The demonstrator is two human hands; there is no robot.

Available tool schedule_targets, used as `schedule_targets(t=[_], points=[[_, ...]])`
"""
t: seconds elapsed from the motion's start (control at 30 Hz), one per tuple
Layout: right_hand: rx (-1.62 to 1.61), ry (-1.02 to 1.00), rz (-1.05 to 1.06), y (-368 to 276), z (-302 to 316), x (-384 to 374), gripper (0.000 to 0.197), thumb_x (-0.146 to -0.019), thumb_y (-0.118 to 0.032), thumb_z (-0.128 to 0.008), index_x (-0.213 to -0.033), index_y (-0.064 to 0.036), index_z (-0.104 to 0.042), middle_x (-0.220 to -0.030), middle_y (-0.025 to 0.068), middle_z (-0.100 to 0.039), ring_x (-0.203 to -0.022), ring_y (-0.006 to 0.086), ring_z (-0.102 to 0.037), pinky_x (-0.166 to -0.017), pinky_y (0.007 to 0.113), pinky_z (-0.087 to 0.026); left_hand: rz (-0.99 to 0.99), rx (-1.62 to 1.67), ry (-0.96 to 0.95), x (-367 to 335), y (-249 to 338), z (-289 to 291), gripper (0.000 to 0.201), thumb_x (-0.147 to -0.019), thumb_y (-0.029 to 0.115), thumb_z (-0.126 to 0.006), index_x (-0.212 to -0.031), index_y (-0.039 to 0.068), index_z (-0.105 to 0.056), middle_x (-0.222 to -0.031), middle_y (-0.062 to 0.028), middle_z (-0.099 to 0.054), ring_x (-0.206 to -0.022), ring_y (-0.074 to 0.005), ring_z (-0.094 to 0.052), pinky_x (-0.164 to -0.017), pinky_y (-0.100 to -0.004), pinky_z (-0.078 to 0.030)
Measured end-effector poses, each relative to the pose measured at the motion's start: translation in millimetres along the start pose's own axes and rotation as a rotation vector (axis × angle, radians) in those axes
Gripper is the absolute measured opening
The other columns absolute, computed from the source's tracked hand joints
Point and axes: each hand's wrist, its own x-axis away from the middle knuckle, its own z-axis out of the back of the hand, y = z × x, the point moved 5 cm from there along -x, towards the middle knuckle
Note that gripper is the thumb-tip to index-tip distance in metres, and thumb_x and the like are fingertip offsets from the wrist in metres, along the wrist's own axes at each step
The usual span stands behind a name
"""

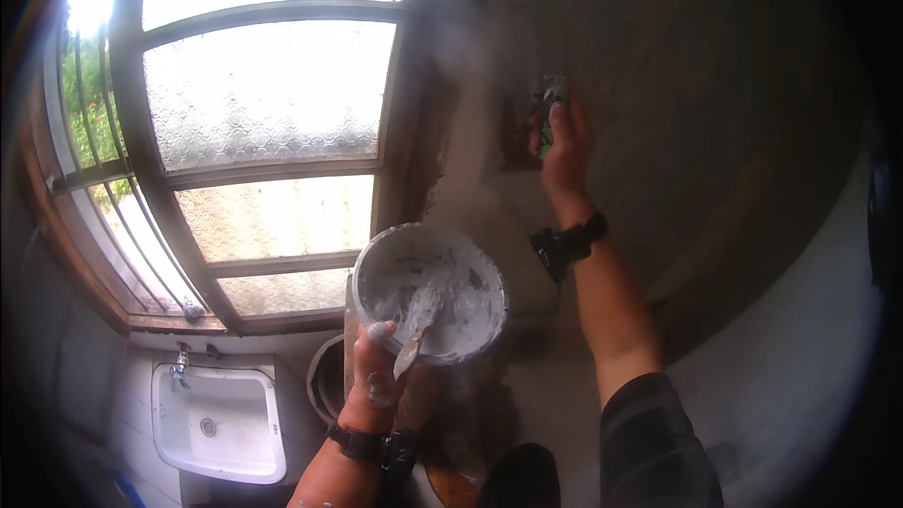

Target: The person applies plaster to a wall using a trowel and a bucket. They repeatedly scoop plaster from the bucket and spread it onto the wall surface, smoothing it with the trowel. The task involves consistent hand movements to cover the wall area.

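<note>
My left hand (374, 374) grips the near rim of a round bucket (497, 268), thumb over the edge, with grey smears on the skin. Whitish-grey paste (461, 296) coats the inside. A putty knife (410, 355) leans on the rim beside my thumb, its far end in the paste. Farther up, my right hand (565, 146) is closed around a small green-and-grey thing (553, 89) against the wall; its exact kind is not clear. Just left of those fingers is a dark patch (515, 136) in the wall. Both wrists carry black strapped devices.
A window with patterned glass (273, 94) and a brown frame fills the upper left, barred at its left side. Below it a white sink (221, 423) with a tap (182, 362) stands by another round container (326, 378). The grey-brown wall (715, 132) spans the right.
</note>
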Motion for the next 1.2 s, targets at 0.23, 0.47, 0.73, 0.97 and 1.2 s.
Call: schedule_targets(t=[0.23,0.47,0.73,0.97,1.2], points=[[0.007,0.018,0.049,-5,-7,-24,0.026,-0.096,-0.02,-0.046,-0.113,-0.0038,-0.057,-0.075,0.0051,-0.058,-0.051,0.0112,-0.051,-0.044,0.026,-0.04,0.023,-0.043,0.003,5,-1,2,0.047,-0.079,0.023,-0.059,-0.12,0.0,-0.055,-0.11,-0.0125,-0.064,-0.101,-0.0267,-0.063,-0.089,-0.037,-0.052],[-0.013,-0.022,0.111,-30,-11,-20,0.024,-0.096,-0.02,-0.047,-0.11,-0.0038,-0.057,-0.074,0.0058,-0.057,-0.049,0.0116,-0.05,-0.043,0.026,-0.04,-0.124,-0.07,-0.165,13,7,-21,0.05,-0.079,0.024,-0.059,-0.124,0.004,-0.052,-0.116,-0.0119,-0.061,-0.105,-0.0258,-0.061,-0.094,-0.0361,-0.049],[-0.002,-0.02,0.021,1,-19,6,0.027,-0.096,-0.018,-0.045,-0.116,-0.0037,-0.056,-0.075,0.0055,-0.056,-0.049,0.0106,-0.047,-0.043,0.025,-0.038,0.001,-0.051,-0.009,6,0,-17,0.049,-0.08,0.023,-0.058,-0.124,0.004,-0.052,-0.117,-0.0102,-0.061,-0.107,-0.0259,-0.06,-0.096,-0.0378,-0.048],[0.011,-0.06,-0.039,14,-9,44,0.029,-0.097,-0.018,-0.045,-0.12,-0.0033,-0.055,-0.075,0.0048,-0.056,-0.05,0.0093,-0.047,-0.044,0.024,-0.038,0.019,-0.032,0.011,4,-2,-5,0.049,-0.079,0.022,-0.057,-0.125,0.003,-0.053,-0.118,-0.0109,-0.06,-0.108,-0.0263,-0.059,-0.096,-0.0381,-0.048],[0.024,-0.069,0.09,0,-19,7,0.032,-0.097,-0.017,-0.045,-0.125,-0.0039,-0.054,-0.076,0.0038,-0.055,-0.051,0.0089,-0.047,-0.044,0.024,-0.038,-0.041,-0.159,-0.029,3,-2,1,0.05,-0.081,0.029,-0.06,-0.124,0.005,-0.051,-0.121,-0.0099,-0.058,-0.112,-0.0254,-0.056,-0.102,-0.039,-0.043]])
